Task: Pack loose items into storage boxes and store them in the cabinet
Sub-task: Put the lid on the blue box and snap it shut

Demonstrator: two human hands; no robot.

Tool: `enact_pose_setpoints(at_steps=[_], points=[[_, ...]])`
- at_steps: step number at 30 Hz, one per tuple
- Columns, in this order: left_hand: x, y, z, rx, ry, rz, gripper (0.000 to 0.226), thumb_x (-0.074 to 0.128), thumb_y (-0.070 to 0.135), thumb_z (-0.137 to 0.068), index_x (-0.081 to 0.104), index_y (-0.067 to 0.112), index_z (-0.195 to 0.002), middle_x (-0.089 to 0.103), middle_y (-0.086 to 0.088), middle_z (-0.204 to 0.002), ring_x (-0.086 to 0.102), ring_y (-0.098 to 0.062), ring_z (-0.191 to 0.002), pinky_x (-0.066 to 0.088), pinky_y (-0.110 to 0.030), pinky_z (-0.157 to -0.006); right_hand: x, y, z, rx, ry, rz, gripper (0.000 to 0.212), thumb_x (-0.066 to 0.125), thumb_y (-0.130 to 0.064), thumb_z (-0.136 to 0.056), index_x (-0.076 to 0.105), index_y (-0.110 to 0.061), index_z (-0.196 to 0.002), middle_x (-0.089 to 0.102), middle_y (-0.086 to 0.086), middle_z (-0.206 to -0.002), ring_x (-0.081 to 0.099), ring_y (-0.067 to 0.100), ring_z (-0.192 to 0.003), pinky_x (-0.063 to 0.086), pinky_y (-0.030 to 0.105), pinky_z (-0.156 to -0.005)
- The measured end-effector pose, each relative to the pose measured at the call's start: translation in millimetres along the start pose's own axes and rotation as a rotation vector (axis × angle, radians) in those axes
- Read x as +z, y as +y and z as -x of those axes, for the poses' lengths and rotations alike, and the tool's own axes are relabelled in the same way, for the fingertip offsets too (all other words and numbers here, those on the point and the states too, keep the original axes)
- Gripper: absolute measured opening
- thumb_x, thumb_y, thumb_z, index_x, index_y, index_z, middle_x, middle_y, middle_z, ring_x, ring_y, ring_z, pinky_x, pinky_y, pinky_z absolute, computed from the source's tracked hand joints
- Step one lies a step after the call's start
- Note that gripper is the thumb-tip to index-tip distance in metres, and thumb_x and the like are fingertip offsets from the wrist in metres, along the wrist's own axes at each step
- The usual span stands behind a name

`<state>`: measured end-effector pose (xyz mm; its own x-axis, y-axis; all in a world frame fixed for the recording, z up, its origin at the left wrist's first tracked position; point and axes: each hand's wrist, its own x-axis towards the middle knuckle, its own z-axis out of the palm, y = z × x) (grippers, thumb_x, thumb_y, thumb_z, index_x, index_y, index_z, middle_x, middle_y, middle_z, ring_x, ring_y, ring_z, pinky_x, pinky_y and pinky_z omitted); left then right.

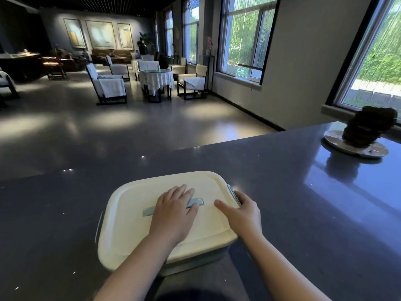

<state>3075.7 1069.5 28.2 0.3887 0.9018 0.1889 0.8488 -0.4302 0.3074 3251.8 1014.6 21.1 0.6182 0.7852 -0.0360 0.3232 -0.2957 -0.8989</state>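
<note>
Countertop (282, 192) bears lidded box (134, 231) (long axis left-right); left hand (173, 213) flat, right hand (240, 211) clasping latch (233, 194).

Left hand (174, 210): palm down, fingers straight and together, pointing forward, laid flat.
Left forearm (132, 263): bare, reaching forward from bottom edge, angled rightward.
Right hand (240, 210): thumb stretched leftward, lying flat; fingers curled down over an edge, tips hidden.
Right forearm (286, 266): bare, entering from lower right, angled leftward.
</note>
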Motion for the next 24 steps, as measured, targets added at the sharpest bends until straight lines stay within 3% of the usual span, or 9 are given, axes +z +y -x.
enact_pose_setpoints(at_steps=[12,19,22,24], points=[[-3.4,2.4,2.1,-0.003,-0.015,0.009,0.051,0.027,0.051,-0.097,0.028,0.036,-0.146,0.019,0.013,-0.157,0.013,-0.010,-0.144,0.010,-0.032,-0.116,-2.7,-6.7,2.9,-0.069,0.061,0.110,0.072,0.078,-0.055,-0.068,0.057,-0.030,-0.132,0.067,-0.012,-0.118,0.056,0.004,-0.093,0.049,0.024,-0.075],[-6.1,5.0,2.3,-0.001,0.001,0.025,0.048,0.030,0.047,-0.098,0.032,0.034,-0.144,0.023,0.012,-0.155,0.016,-0.011,-0.142,0.011,-0.030,-0.115,-7.2,-15.4,6.0,-0.127,0.018,0.360,0.059,0.066,-0.058,-0.079,0.056,-0.034,-0.131,0.068,-0.010,-0.111,0.062,0.016,-0.097,0.051,0.032,-0.077],[-12.1,2.5,11.5,-0.026,0.079,0.167,0.042,0.038,0.038,-0.098,0.043,0.030,-0.139,0.034,0.011,-0.150,0.027,-0.008,-0.137,0.016,-0.025,-0.113,-3.1,-20.2,13.6,-0.389,0.002,0.606,0.035,0.051,-0.043,-0.093,0.057,-0.027,-0.124,0.061,-0.009,-0.119,0.056,0.019,-0.113,0.044,0.035,-0.090],[-19.5,-6.2,22.7,-0.056,0.168,0.206,0.039,0.041,0.032,-0.097,0.047,0.029,-0.136,0.040,0.012,-0.146,0.031,-0.006,-0.133,0.018,-0.022,-0.111,10.6,-24.8,23.6,-0.629,-0.035,0.733,0.037,0.042,-0.034,-0.099,0.050,-0.026,-0.134,0.049,-0.010,-0.142,0.037,0.017,-0.138,0.028,0.032,-0.111]])
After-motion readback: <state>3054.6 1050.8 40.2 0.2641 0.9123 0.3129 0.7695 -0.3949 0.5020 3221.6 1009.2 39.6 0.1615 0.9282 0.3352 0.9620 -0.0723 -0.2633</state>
